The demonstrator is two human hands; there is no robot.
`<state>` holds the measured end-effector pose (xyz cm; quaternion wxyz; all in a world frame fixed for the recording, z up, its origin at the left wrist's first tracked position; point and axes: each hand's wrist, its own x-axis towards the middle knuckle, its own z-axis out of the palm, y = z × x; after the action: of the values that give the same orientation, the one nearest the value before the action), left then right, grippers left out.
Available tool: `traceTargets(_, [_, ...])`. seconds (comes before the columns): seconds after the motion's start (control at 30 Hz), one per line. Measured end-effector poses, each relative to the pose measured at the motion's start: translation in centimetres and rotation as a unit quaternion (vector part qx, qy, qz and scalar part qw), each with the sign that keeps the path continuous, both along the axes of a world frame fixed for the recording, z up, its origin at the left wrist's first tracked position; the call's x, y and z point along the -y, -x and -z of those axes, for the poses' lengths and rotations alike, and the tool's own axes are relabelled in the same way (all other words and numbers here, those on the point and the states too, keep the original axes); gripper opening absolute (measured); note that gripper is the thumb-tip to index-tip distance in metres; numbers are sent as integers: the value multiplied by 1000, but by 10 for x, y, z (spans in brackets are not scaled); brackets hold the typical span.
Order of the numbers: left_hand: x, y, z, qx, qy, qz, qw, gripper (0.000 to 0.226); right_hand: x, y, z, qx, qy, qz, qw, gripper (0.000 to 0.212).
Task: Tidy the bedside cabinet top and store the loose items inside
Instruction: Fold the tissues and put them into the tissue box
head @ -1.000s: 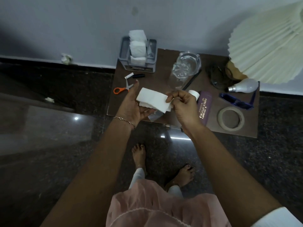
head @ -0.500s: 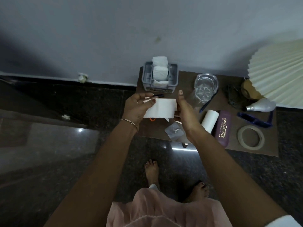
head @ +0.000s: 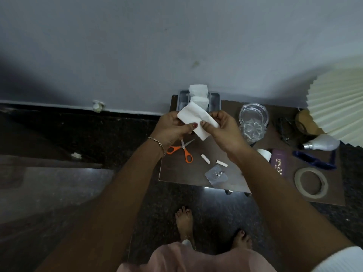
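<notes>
Pinching a folded tissue (head: 193,116) between thumbs and fingers (head: 217,114), left hand (head: 170,128) and right hand (head: 224,132) have raised it toward the grey holder (head: 215,99) at upper centre, above the counter (head: 176,173); tucking it in seems next.

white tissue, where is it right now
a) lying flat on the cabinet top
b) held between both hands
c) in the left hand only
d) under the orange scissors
b: the left hand and the right hand each pinch an end of the white tissue, holding it up over the cabinet top.
</notes>
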<state>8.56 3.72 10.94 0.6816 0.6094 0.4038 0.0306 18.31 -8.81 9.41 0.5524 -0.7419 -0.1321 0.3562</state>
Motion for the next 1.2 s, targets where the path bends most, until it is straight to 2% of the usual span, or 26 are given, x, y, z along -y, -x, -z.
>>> traceTargets(0.1, [-13,-14,2,7,-34,-9,999,22,-12,-11,-2,29,-6,-51,998,15])
traceTargets(0.23, [-28,-34,-5,40,-29,-9,999,10,-24,-31,3,137,58,-85,985,16])
traceTargets(0.4, [-42,-49,2,48,-111,20,992,11,-37,-51,6,237,120,-108,958,18])
traceTargets(0.57, [-49,-56,18,38,-183,46,981,7,-43,-61,15,311,191,-142,920,17])
traceTargets(0.77, [-51,-60,26,3,-279,75,957,24,-43,-59,24,409,276,-173,853,20])
traceTargets(0.83, [-52,-60,30,-1,-308,83,948,23,-43,-58,26,425,290,-176,839,22])
traceTargets(1.2, [-50,-65,34,-12,-415,158,896,23,-46,-56,29,452,274,-172,831,16])
